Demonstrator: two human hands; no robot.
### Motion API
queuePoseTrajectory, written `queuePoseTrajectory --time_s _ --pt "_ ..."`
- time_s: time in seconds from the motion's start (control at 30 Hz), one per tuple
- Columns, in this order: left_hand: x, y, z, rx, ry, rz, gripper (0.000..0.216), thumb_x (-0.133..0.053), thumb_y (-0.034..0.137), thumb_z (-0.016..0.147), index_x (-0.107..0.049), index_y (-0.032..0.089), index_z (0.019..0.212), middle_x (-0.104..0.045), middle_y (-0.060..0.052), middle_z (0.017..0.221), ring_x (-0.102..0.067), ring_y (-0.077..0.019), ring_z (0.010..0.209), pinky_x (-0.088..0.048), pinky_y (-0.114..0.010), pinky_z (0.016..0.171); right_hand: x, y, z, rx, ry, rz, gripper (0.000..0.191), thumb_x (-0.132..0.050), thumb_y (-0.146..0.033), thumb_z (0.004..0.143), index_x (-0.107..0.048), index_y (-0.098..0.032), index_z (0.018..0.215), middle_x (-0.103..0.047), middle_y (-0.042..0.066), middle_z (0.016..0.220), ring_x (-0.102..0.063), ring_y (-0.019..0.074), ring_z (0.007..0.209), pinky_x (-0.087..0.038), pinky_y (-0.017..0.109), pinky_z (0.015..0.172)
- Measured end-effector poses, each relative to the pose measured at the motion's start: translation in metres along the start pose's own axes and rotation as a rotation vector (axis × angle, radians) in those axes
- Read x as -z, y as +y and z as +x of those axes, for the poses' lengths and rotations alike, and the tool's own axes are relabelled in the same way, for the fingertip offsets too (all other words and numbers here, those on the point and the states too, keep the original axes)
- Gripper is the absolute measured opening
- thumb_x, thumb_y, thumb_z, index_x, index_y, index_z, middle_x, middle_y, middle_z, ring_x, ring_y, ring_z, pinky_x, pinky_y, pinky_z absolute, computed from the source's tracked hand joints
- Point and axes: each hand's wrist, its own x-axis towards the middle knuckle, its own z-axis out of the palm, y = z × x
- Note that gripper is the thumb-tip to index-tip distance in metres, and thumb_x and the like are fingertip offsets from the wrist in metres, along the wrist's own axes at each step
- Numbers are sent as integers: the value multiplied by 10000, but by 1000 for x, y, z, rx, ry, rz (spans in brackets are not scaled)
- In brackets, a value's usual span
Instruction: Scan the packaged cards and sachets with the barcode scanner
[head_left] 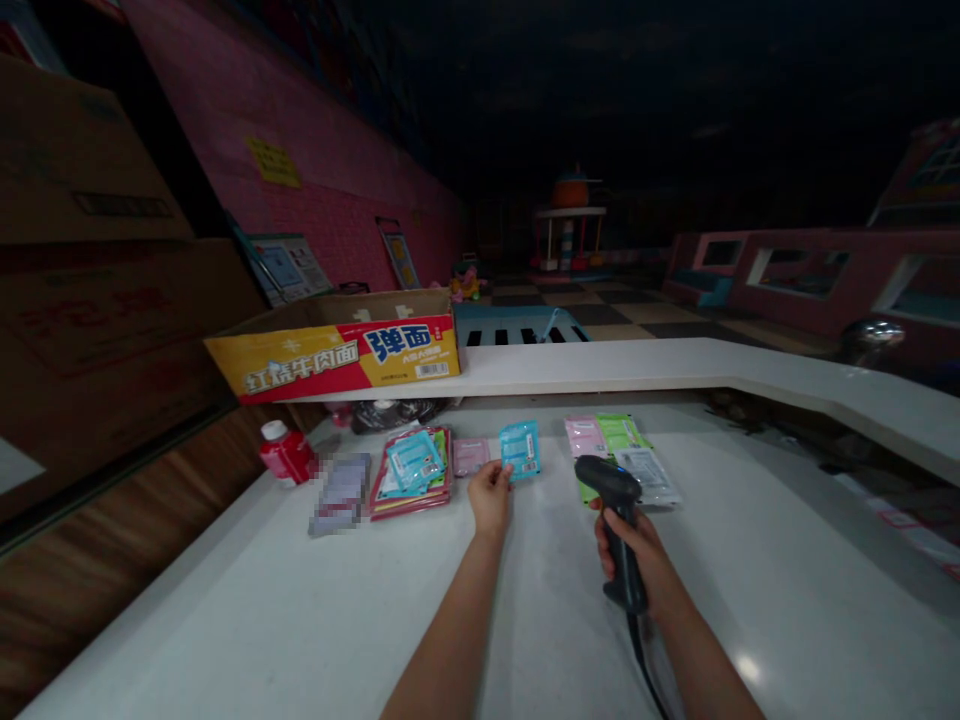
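My left hand (491, 492) pinches the lower left corner of a blue packet (520, 448), whose printed side with a barcode faces me. In my right hand (637, 545) is a black barcode scanner (616, 500), gripped by its handle, with its cable running down toward me. Behind the scanner lie pink, green and silvery packets (618, 432), partly covered by it. A pink packet (470, 457) rests just left of the blue one. Further left, more blue packets (414, 462) lie on top of a stack of red packages (412, 505).
A red bottle with a white cap (287, 454) and a blurred-out flat item (341, 493) are on the white counter (300, 620) at left. An open noodle carton (345, 350) sits on the raised ledge (600, 366). Large cardboard boxes (112, 300) are stacked at far left.
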Motion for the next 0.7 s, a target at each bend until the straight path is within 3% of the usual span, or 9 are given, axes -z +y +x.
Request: queuePoseTrajectory --time_s 0.27,0.5,0.7 --pt "-1 0 -1 57 47 -113 307 -731 435 642 -679 143 719 -646 -8 628 -559 -125 529 -477 -238 505 -5 1 -7 -80 -118 -179 438 -768 -510 716 -576 -205 965 -570 -68 560 -476 83 332 -390 189 302" --pt "-1 5 -2 71 48 -149 267 -713 395 656 -680 143 735 -654 -18 646 -576 -131 551 -491 -242 523 -4 -1 -10 -90 -106 -195 398 -761 -496 722 -560 -215 918 -554 -73 548 -467 82 335 -373 182 312" --pt "-3 8 -3 75 95 -83 220 -696 363 640 -629 155 614 -553 22 563 -510 -109 527 -480 -230 513 -4 -1 -11 -115 -88 -183 397 -758 -499 724 -553 -217 915 -554 -74 548 -468 80 342 -374 177 315"
